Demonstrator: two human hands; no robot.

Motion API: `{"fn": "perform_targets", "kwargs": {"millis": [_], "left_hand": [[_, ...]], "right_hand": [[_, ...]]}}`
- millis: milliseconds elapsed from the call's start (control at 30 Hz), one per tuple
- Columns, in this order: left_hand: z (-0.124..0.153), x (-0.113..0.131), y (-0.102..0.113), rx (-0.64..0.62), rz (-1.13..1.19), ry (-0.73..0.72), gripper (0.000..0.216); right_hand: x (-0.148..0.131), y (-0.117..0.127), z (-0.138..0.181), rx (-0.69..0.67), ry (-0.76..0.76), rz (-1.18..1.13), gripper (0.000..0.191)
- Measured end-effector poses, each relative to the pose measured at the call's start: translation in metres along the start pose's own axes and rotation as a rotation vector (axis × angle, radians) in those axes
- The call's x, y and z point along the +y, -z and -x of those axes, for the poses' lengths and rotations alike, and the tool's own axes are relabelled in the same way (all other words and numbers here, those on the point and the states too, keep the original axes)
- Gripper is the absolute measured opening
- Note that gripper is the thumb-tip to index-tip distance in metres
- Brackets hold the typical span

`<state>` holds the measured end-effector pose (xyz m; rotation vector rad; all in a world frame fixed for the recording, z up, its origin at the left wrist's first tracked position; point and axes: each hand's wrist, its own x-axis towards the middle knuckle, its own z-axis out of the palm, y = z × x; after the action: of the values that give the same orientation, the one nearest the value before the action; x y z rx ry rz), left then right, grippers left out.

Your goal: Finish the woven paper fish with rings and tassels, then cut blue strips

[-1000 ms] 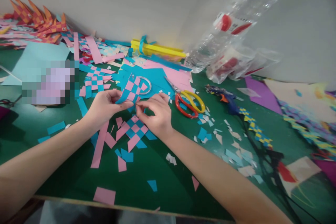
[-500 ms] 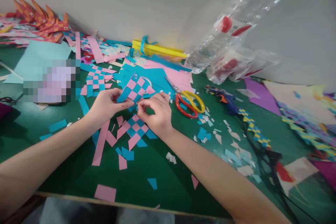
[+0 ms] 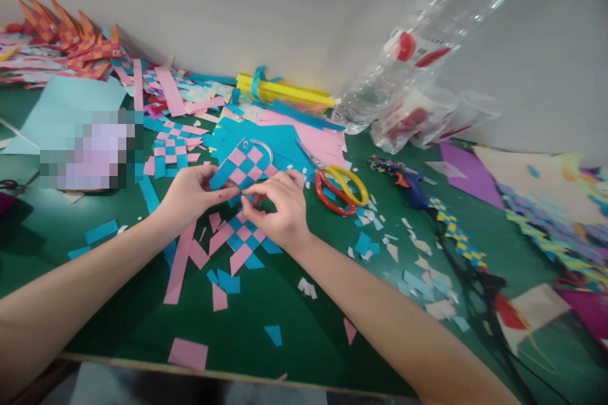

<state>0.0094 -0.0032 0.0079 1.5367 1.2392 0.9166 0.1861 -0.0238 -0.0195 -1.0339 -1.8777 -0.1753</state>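
Note:
A small woven piece of pink and blue paper strips [image 3: 244, 166] is held just above the green table [image 3: 294, 323]. My left hand [image 3: 190, 195] pinches its lower left corner. My right hand [image 3: 278, 205] pinches its lower edge from the right, fingers curled. Directly under my hands lies a second pink and blue woven piece [image 3: 240, 237] with loose strip ends. A long pink strip [image 3: 180, 262] lies beside my left wrist.
Scissors with red and yellow handles [image 3: 339, 186] lie right of my hands. A blue glue gun [image 3: 403, 174] with a black cord, clear plastic bottles [image 3: 418, 76], yellow strips [image 3: 285, 92], several woven pieces and paper scraps litter the table. The wall stands close behind.
The woven piece has turned slightly in my fingers and my right hand has shifted its pinch along the lower edge. Both arms stay in place.

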Motion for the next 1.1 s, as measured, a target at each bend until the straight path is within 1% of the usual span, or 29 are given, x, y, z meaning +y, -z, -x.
{"fn": "perform_targets", "kwargs": {"millis": [200,367,500,633,800,900,967,1100], "left_hand": [[-0.001,-0.002,0.000,-0.013,0.039,0.000,0.031],[-0.001,-0.001,0.001,-0.031,0.012,0.003,0.034],[-0.002,-0.004,0.002,-0.034,-0.073,-0.023,0.032],[-0.004,-0.007,0.003,-0.006,-0.191,-0.050,0.032],[-0.004,-0.007,0.004,-0.004,-0.214,-0.058,0.031],[-0.004,-0.007,0.004,-0.006,-0.206,-0.064,0.030],[-0.004,-0.008,0.005,0.006,-0.194,-0.066,0.030],[-0.005,-0.009,0.006,0.023,-0.187,-0.057,0.029]], "right_hand": [[0.002,-0.002,0.000,0.012,0.029,0.016,0.009],[0.002,-0.002,0.000,-0.014,0.035,0.025,0.014],[0.002,-0.001,0.001,-0.007,0.039,0.021,0.013],[0.002,-0.002,0.001,-0.028,0.020,0.025,0.012],[0.003,-0.002,0.002,-0.026,-0.028,-0.001,0.013],[0.003,-0.002,0.002,-0.018,-0.087,-0.034,0.013],[0.004,-0.002,0.002,-0.012,-0.160,-0.061,0.013],[0.012,-0.002,0.001,0.017,-0.400,-0.142,0.010]]}}
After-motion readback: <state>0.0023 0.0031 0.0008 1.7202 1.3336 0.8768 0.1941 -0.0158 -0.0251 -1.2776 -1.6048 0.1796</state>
